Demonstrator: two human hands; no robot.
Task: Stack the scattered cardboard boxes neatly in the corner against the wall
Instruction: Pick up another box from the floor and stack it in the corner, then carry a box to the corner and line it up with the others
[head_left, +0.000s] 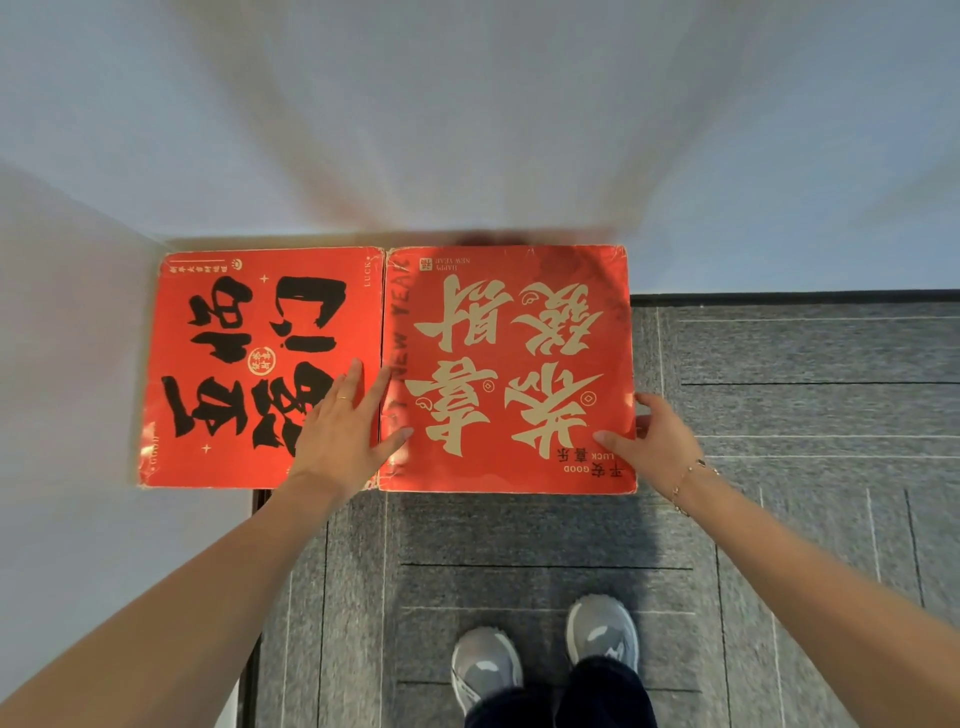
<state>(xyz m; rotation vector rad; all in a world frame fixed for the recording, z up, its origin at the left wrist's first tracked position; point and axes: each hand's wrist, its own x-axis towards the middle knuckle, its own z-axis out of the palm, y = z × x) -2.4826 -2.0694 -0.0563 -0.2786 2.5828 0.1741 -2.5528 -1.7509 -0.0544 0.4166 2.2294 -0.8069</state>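
Two red cardboard boxes are seen from above, set side by side in the corner where two pale walls meet, their far edges close against the back wall (467, 130). The left box (218, 364) is printed with large black brush characters and small gold marks, and its left edge lies by the side wall (62, 312). The right box (509, 364) is printed with large gold characters, with "GOOD LUCK" near its front right corner and "HAPPY NEW YEAR" in small letters near its far left corner; its corners look slightly worn. The two boxes touch along a narrow seam, where more lettering runs down the inner edge. The left hand (345, 426) is laid flat across that seam, fingers straight and spread, the palm on the left box and the thumb reaching onto the right box; a ring is worn on one finger. The right hand (657, 434) is held at the right box's near right edge, the thumb on top and the fingers curled round the side; a thin bracelet (685, 475) is worn at the wrist. Grey patterned carpet (805, 389) covers the floor to the right and in front, where two grey shoes (545, 660) stand.
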